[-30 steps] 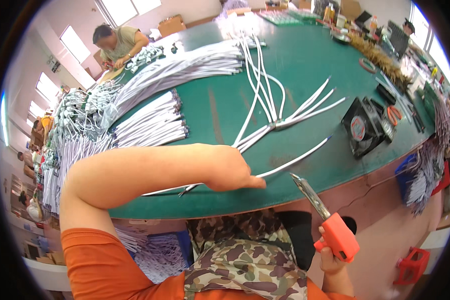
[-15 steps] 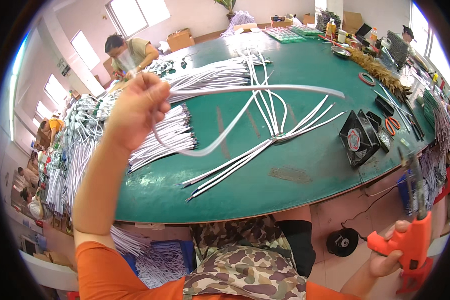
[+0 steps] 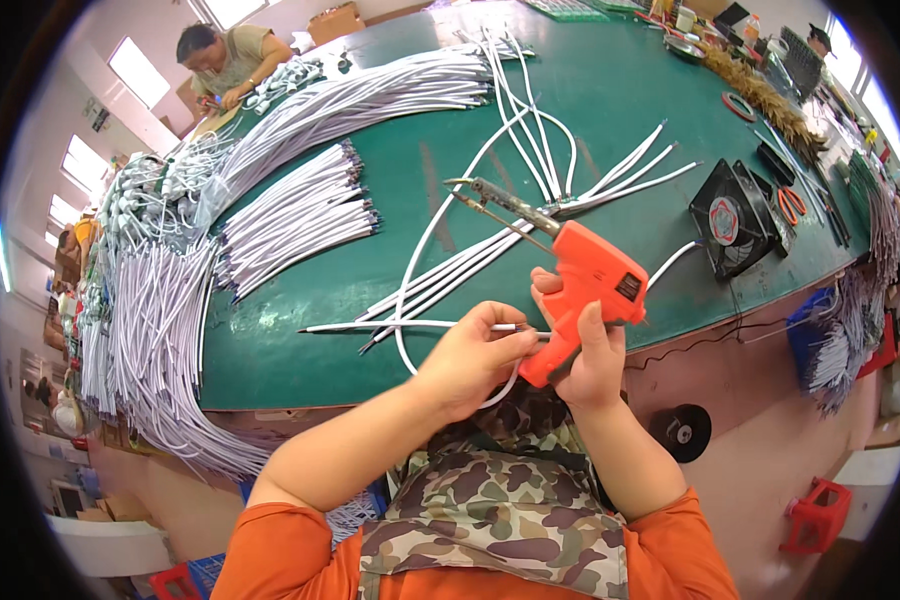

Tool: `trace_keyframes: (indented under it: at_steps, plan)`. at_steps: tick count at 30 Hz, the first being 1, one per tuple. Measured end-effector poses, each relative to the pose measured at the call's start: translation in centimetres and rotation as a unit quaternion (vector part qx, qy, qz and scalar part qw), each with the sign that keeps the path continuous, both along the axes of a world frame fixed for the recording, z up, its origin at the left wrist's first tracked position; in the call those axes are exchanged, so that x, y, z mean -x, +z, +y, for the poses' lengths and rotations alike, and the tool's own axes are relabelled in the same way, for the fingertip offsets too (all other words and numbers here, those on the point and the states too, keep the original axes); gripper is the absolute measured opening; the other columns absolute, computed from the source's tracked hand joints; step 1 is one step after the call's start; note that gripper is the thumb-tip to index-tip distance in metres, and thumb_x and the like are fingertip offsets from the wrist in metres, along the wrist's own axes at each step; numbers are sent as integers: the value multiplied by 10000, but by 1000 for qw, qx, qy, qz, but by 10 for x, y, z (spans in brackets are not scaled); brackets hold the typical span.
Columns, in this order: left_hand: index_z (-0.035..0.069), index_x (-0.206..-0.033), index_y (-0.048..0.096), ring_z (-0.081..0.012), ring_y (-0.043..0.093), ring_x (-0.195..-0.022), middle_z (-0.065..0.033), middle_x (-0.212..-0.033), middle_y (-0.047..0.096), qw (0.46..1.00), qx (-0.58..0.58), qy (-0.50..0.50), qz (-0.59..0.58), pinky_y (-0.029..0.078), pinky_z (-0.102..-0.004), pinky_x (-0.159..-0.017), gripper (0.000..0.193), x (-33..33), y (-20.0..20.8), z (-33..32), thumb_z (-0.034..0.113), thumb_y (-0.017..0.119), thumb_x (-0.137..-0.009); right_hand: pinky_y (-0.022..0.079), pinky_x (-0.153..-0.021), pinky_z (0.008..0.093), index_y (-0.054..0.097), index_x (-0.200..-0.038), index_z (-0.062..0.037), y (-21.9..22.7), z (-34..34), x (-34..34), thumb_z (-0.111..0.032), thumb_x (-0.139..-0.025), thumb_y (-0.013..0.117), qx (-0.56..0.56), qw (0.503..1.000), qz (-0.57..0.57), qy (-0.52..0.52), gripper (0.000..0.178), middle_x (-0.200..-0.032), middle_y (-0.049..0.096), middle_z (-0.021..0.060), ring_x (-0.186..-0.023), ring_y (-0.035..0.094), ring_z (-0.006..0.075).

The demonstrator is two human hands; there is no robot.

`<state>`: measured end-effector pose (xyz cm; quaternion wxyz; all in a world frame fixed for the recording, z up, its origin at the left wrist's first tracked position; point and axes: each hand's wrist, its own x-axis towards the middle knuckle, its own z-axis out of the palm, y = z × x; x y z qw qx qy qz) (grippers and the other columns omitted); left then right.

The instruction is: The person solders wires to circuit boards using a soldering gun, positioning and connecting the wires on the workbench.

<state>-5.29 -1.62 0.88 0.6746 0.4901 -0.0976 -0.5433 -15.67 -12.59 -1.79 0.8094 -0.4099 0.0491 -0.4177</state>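
Left hand (image 3: 470, 362) fingers pinch one white cable (image 3: 410, 325); right hand (image 3: 585, 350) fingers clamp one orange gun (image 3: 580, 290). Beyond gun on table (image 3: 300, 330): one fan (image 3: 725, 220), several cable bundles (image 3: 300, 215).

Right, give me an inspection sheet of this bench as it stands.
Surface: green table, round-edged, much of it covered.
Job's things: orange soldering gun in right hand; white cable pinched in left hand, its end by the gun's grip.
Clutter: black fan, orange-handled cutters, red tape ring.
Grippers: both hands' fingers closed on their things.
Cables: white bundles stacked left; loose ones at centre.
Surroundings: another person at the far edge; red stool on the floor.
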Motion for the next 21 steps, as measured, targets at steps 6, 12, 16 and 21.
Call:
trace_keyframes:
  at_steps: [6,12,16,21]
  plan:
    - [-6,-1210,616,-169,647,-946,-135,-1092,657,825,-269,-283,-409,526,-309,-787,366,-39,55,32,150,711,-893,425,-1051,452,551,-1272,28,-14,-4,-1,-360,-990,578,66,998,13,-7,481,-1211,643,141,-1194,582,270]
    - [40,-1053,672,-335,588,-850,-113,-892,590,620,3,-179,-764,470,-433,-765,322,-45,19,3,146,772,-766,450,-1018,417,570,-1252,22,-10,-4,-1,-383,-982,587,93,995,26,-5,488,-1205,646,134,-1154,603,256]
    - [49,-957,677,-327,592,-825,-108,-849,583,627,-21,-204,-751,472,-422,-719,231,-46,5,1,136,769,-764,498,-909,345,581,-1249,6,-8,-3,2,-403,-967,607,97,993,60,5,497,-1202,650,119,-1123,614,224]
    - [53,-952,656,-285,605,-782,-98,-847,577,652,-36,-204,-730,480,-379,-676,187,-43,8,3,93,751,-795,505,-861,316,587,-1247,-2,-8,-2,2,-413,-958,621,97,994,56,-5,504,-1204,651,110,-1114,617,210]
